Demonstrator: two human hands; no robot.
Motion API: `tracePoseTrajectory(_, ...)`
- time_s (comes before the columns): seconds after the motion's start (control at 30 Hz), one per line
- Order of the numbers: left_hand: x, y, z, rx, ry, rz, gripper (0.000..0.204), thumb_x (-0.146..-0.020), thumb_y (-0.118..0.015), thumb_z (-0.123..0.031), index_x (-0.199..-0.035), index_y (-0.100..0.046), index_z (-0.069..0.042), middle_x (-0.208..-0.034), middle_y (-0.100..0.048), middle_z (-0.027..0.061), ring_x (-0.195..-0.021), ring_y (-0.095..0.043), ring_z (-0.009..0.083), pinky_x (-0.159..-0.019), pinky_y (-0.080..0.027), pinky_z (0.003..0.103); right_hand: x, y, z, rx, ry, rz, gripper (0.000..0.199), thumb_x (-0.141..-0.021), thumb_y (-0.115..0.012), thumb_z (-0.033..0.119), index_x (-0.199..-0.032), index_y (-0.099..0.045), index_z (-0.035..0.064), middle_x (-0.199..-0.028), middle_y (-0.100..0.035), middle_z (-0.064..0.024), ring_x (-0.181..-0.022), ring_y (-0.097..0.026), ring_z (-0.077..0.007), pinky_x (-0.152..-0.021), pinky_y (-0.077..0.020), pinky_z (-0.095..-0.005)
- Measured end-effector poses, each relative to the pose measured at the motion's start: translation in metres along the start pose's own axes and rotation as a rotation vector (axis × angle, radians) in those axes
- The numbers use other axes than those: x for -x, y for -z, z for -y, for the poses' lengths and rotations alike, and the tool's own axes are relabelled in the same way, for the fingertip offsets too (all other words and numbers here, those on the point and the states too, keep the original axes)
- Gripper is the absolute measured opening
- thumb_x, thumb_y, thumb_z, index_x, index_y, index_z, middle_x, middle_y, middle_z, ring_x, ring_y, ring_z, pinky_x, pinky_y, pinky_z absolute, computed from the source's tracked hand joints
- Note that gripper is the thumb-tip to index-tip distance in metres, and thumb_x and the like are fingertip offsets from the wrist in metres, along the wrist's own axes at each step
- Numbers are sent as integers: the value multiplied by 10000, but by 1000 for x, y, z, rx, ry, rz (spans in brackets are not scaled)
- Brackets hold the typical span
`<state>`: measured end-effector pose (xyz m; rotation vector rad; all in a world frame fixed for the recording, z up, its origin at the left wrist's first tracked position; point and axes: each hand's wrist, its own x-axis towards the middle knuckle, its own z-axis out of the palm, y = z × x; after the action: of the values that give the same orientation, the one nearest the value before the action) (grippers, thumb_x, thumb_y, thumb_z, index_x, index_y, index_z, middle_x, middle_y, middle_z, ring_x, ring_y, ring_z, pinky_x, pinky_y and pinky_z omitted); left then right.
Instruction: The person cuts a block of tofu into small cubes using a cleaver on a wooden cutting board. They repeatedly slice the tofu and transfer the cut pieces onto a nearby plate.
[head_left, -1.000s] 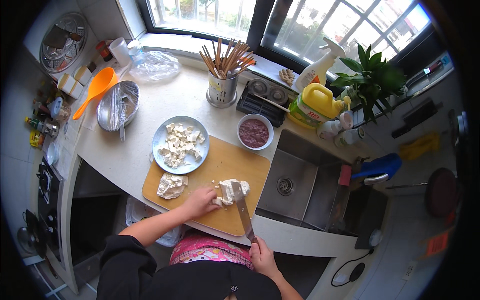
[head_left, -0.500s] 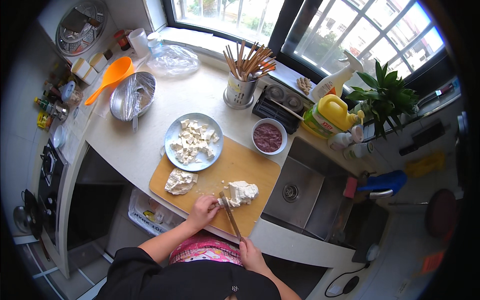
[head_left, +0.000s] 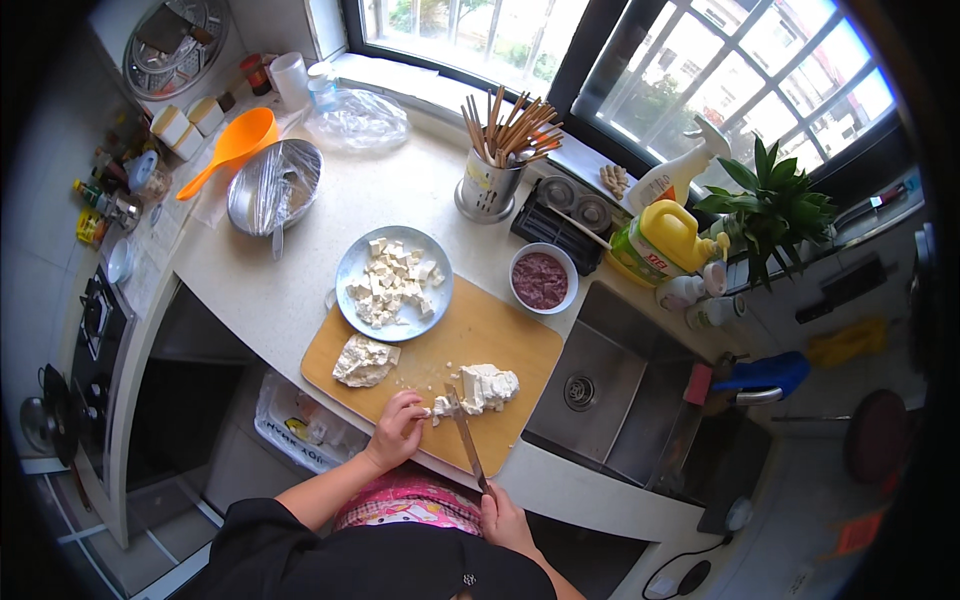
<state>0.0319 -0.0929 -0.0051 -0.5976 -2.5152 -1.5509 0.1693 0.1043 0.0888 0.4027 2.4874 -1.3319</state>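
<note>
Tofu cubes (head_left: 392,284) on grey plate (head_left: 352,268); minced meat (head_left: 540,280) in white bowl (head_left: 516,262).

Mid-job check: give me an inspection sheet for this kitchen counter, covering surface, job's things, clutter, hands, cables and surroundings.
Surface: pale countertop with a wooden cutting board at its front edge.
Job's things: tofu block under the knife; second tofu piece on the board; plate of tofu cubes.
Clutter: bowl of minced meat, chopstick holder, foil-covered bowl, orange ladle, yellow jug.
Hands: left hand steadies the cut tofu; right hand grips the knife handle.
Cables: black cord on the floor.
Surroundings: sink, potted plant, barred window.
</note>
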Motion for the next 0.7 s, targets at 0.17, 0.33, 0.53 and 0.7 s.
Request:
tracePoseTrajectory(0.17, 6, -11, -1, 42, 26, -47, 276, -739, -598, 99, -989, -580, -16, -1036, -568, 166, -1053, -545, 367, -908, -459, 423, -2, -4, -7, 125, 27, -27, 319, -969, -488, 227, -1220, -532, 36, -982, -653, -243, -893, -638, -427, -764, -527, -453)
tracePoseTrajectory(0.33, 8, 4, -2, -117, 104, -42, 248, -720, -658, 64, -944, -592, -18, -982, -586, 156, -966, -568, 344, -842, -477, 401, -1, -6, -3, 57, 35, -45, 321, -963, -502, 231, -1202, -541, 20, -991, -653, -245, -898, -640, -417, -768, -527, -448)
tracePoseTrajectory(0.53, 17, 7, 12, -77, 115, -51, 156, -715, -685, 53, -824, -590, -6, -862, -617, 133, -837, -600, 318, -752, -495, 379, -2, -4, 2, -57, 3, 114, 330, -961, -511, 244, -1186, -546, 6, -1000, -650, -247, -918, -635, -416, -788, -519, -446)
tracePoseTrajectory(0.7, 17, 4, 11, -73, 106, -72, 142, -717, -684, 47, -811, -593, -7, -873, -626, 131, -843, -604, 313, -754, -495, 379, -5, -12, -10, -55, 1, 166, 326, -965, -503, 245, -1185, -551, 9, -991, -652, -247, -920, -635, -415, -792, -517, -450)
